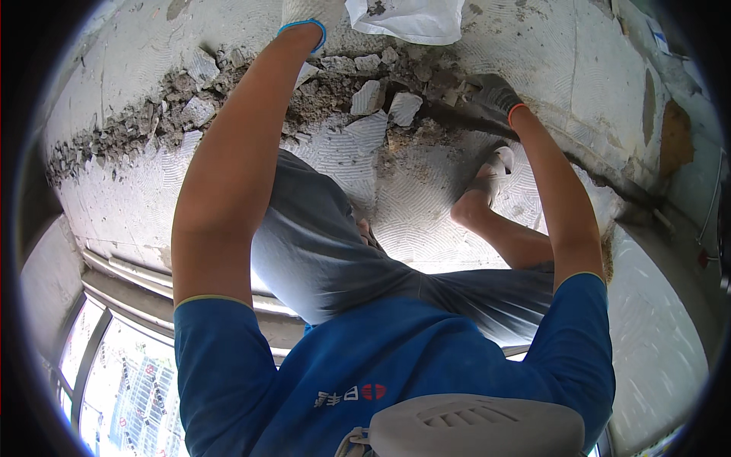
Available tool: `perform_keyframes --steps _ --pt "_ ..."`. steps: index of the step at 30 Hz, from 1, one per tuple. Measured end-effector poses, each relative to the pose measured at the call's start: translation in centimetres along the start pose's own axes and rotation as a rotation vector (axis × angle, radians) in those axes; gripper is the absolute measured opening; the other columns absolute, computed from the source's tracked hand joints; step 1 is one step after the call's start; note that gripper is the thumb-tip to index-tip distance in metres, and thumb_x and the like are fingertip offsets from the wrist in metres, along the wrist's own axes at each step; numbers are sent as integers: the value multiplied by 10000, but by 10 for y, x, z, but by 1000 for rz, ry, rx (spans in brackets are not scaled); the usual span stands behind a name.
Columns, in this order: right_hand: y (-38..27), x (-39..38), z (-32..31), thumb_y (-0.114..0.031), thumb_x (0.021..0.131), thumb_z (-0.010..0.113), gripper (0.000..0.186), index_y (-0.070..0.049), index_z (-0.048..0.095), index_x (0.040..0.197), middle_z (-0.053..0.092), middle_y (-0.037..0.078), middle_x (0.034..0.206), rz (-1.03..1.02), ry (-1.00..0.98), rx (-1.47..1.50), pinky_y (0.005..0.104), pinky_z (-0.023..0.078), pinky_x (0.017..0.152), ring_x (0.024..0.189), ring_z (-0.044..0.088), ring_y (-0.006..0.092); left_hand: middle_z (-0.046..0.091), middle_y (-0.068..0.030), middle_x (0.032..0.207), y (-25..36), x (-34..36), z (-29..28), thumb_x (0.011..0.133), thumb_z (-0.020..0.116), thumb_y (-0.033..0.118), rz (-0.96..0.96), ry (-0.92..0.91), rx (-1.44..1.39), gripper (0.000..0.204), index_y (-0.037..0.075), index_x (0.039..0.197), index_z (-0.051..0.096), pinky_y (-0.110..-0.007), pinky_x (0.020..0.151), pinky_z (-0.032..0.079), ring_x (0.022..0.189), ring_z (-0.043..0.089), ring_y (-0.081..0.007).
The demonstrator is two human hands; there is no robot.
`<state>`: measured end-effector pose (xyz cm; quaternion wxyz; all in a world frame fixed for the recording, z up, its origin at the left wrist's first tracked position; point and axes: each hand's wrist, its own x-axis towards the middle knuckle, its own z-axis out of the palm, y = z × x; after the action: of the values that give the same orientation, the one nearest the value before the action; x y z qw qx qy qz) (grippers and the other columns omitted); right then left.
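Observation:
My left hand (308,17), in a pale glove with blue cuff, reaches to the top edge beside a white sack (407,19); its fingers are out of sight. My right hand (489,95), in a dark grey glove with orange cuff, is down at the right end of the rubble (316,99), beside a dark groove (449,120). Its fingers look curled; what they grip, if anything, is unclear. Broken pieces of ridged pale material (367,97) lie among grit along the trench between my forearms.
I squat on a ridged, cracked floor (358,160), my sandalled foot (495,167) below my right hand. Pale pipes (141,274) and a bright window (118,381) show lower left. A brown board (674,137) and a cable (712,213) are at the right.

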<state>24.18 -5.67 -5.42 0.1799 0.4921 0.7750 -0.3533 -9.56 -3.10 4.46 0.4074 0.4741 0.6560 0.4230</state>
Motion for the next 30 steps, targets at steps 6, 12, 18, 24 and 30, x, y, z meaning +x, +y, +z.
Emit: perform_keyframes --steps 6,12,18,24,30 --pt "-61 44 -78 -225 829 563 236 -41 626 963 611 103 744 89 232 133 316 447 658 639 536 184 645 -45 755 -4 -3 6 811 616 133 63 -3 -64 152 21 900 664 -283 630 468 690 571 -111" --pt "40 -38 23 -316 790 566 285 -124 621 993 631 161 969 157 178 19 418 469 793 892 601 344 656 -69 780 2 -12 -13 824 597 129 8 -6 69 145 27 904 662 -295 664 480 716 596 -141" --pt "109 -47 76 -287 796 540 276 -124 611 1007 614 168 1012 257 14 -196 442 457 820 952 579 352 610 -41 677 6 -25 -35 836 602 156 -160 -367 -411 169 26 933 649 -276 546 457 624 573 -118" --pt "-34 45 111 -267 800 569 284 -108 609 1031 618 166 1013 -59 81 36 435 460 824 913 580 357 540 16 607 -7 -30 -25 811 649 185 -97 -26 91 152 46 870 670 -253 492 401 549 477 -70" --pt "2 66 106 -325 752 658 439 -85 591 1113 619 144 1067 -93 -132 -17 415 462 837 946 578 345 537 25 612 -19 -16 -18 797 672 191 -71 -20 33 161 43 861 671 -248 486 388 536 449 -75"
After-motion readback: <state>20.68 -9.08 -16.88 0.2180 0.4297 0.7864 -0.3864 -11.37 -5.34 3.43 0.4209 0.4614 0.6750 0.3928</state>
